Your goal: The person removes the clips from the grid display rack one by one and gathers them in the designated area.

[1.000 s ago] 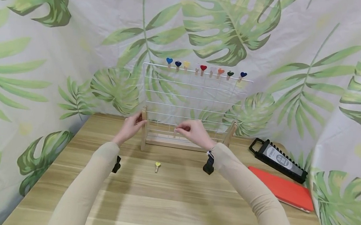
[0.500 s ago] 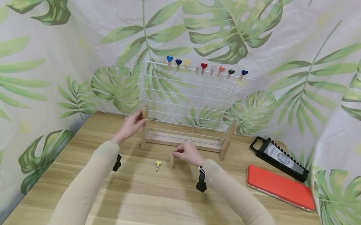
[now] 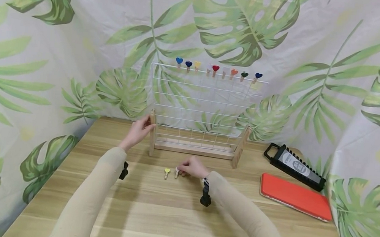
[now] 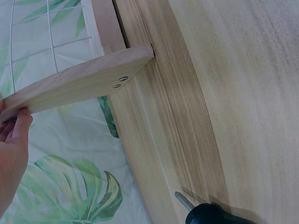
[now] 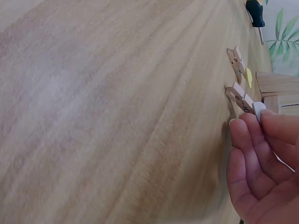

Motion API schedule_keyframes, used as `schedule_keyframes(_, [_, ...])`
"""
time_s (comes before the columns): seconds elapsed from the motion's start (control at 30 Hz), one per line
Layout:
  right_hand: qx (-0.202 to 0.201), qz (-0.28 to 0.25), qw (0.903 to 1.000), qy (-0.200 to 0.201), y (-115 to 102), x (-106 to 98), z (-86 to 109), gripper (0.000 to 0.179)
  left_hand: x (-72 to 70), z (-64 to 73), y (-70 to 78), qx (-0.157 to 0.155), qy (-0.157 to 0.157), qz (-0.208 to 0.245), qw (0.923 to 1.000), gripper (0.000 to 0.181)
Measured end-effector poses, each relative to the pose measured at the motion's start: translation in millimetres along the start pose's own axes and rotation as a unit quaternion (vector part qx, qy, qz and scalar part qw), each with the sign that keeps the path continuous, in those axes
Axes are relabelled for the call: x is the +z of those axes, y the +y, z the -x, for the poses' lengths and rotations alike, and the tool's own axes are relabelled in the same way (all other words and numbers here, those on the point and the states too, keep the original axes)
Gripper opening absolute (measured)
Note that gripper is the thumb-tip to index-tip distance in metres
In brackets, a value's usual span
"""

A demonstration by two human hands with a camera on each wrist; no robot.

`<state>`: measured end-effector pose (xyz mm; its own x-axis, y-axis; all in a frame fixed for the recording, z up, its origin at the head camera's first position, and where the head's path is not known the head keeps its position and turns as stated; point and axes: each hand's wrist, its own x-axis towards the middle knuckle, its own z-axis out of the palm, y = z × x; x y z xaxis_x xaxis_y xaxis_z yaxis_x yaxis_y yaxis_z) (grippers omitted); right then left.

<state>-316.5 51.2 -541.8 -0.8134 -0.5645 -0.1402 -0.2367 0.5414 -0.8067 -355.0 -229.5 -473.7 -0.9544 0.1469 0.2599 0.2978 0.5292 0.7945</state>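
Note:
My right hand (image 3: 193,167) pinches a clothespin with a white heart (image 5: 259,111) between thumb and forefinger, low over the tabletop in front of the rack. Beside it lies a clothespin with a yellow heart (image 3: 167,172), its wooden legs towards me. My left hand (image 3: 138,130) grips the left wooden upright (image 4: 79,77) of the wire grid rack (image 3: 194,148); in the left wrist view the thumb rests against its outer face. Along the grid's top wire stands a row of heart clothespins, among them a red one (image 3: 215,69) and an orange one (image 3: 234,72).
On the right of the wooden table (image 3: 173,223) lie a red flat case (image 3: 296,196) and a black-framed grater-like tool (image 3: 295,166). A dark-handled screwdriver (image 4: 212,214) lies left of the rack. Leaf-patterned cloth (image 3: 91,40) hangs behind.
My right hand has come down and towards me from in front of the grid, carrying the white heart clothespin to beside the yellow one. The left hand has stayed on the upright.

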Motion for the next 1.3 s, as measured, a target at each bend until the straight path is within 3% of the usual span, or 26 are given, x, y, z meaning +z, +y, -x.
schedule_keyframes(0.4, [-0.003, 0.026, 0.9996, 0.006, -6.2, 4.8, -0.5, 0.016, 0.5, -1.2, 1.0, -0.001, 0.003, 0.0, 1.0, 0.034])
schedule_keyframes(0.7, [0.019, 0.004, 0.9998, -0.003, -6.3, 6.8, -1.7, 0.015, 0.3, -0.8, -1.0, -0.006, -0.002, -0.003, 1.0, 0.042])
schedule_keyframes(0.97, [0.021, 0.017, 0.9996, -0.006, -9.0, 2.7, 1.8, 0.015, 0.5, -0.8, -2.0, -0.004, 0.0, -0.006, 1.0, 0.043])
schedule_keyframes(1.17, [-0.002, 0.051, 0.9987, 0.01, -7.2, -9.8, 1.8, 0.015, 0.1, 0.1, -1.2, -0.003, -0.002, -0.009, 0.9999, 0.042])
schedule_keyframes(1.3, [-0.039, 0.075, 0.9961, 0.022, -23.0, -28.5, 4.9, 0.018, 0.0, 1.6, -0.3, -0.004, -0.002, -0.01, 0.9999, 0.041])
